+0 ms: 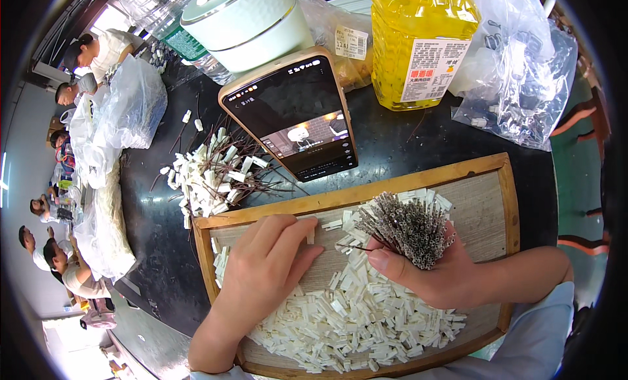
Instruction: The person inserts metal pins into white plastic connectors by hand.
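The right hand (437,280) grasps a thick wire bundle (413,231); the left hand (258,259) curls beside a white piece (311,236), its grip unclear. Wired pieces (216,174) piled far left on the counter (389,147) look done; the bundle and many loose housings (360,321) in the near wooden tray (356,195) apparently remain.

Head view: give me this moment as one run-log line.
Left hand: at white piece, over tray | right hand: holding dark wire bundle | tray: loose white pieces | beyond tray: phone, wired white pieces
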Available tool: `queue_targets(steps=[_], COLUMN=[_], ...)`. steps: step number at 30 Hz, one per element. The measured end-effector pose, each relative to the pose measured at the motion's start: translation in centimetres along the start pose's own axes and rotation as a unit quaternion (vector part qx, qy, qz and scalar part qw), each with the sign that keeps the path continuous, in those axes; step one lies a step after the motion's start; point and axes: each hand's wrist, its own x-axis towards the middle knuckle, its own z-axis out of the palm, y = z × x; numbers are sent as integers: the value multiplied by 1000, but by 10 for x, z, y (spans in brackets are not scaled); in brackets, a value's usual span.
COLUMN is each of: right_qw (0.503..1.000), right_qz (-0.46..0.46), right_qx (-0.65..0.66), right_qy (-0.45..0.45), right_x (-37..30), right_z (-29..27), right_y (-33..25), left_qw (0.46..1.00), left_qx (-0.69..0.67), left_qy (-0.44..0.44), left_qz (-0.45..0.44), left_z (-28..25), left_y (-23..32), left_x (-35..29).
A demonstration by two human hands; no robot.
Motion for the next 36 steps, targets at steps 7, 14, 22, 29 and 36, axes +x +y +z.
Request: queue_targets(steps=[7, 14, 22, 29, 36], right_qw=[1000, 999, 997, 995, 994], right_qz=[-14, -27, -36, -28, -20], right_qx=[-17, -21, -54, -82, -51], right_qy=[-7, -25, -42, -50, -95], right_x=[-3, -4, 0, 0, -1], right_z=[2, 3, -1, -2, -6], right_y=[1, 0, 6, 4, 10], left_qw=[998, 997, 933, 953, 956], left_qx=[61, -79, -357, -300, -293], left_qy=[6, -13, -31, -2, -8], left_qz=[-3, 19, -5, 51, 31], left_z=[1, -7, -12, -13, -12], left_y=[-3, 1, 4, 5, 18], left_x=[-2, -4, -6, -5, -8])
